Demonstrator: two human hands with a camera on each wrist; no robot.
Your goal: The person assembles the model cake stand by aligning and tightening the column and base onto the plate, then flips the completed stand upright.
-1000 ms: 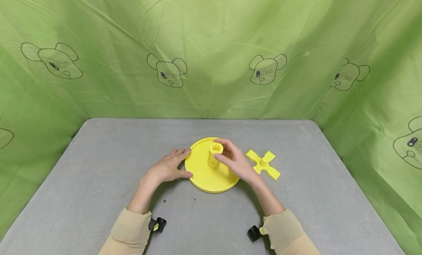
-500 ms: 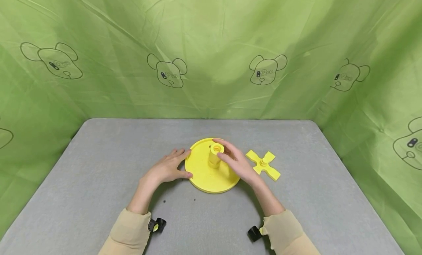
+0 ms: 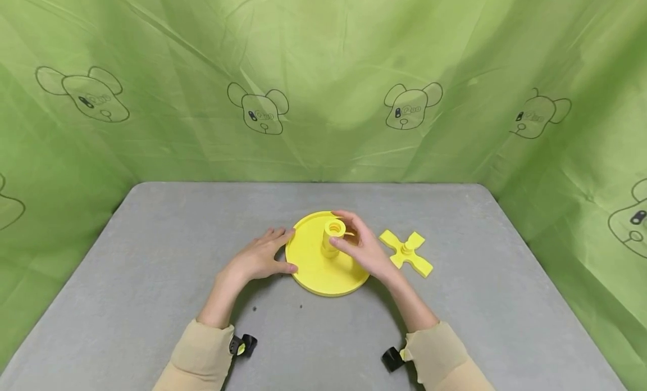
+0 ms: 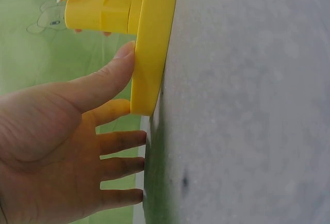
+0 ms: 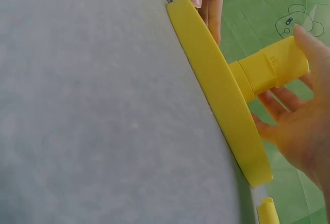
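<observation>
A yellow round base (image 3: 323,278) with a raised rim lies flat on the grey table. From its middle rises a thick yellow hollow post (image 3: 331,244), its threaded hole facing up. My right hand (image 3: 368,253) curls round this post, thumb on the near side and fingers behind it. At the left edge of the base, my left hand (image 3: 256,258) touches the rim with thumb and index finger spread apart. Its other fingers stretch straight down to the tabletop in the left wrist view. A yellow cross-shaped piece (image 3: 407,251) with a threaded stub pointing up lies right of the base.
The grey table (image 3: 202,211) reaches back to a green cloth backdrop (image 3: 323,144) printed with bear faces, which also hangs at both sides. A few dark specks dot the tabletop in front of the base. Each sleeve cuff carries a small black camera (image 3: 392,358).
My right thumb and fingers have shifted round the post, and a small tab near its top now shows on the right instead of the left. The left hand holds its place at the rim.
</observation>
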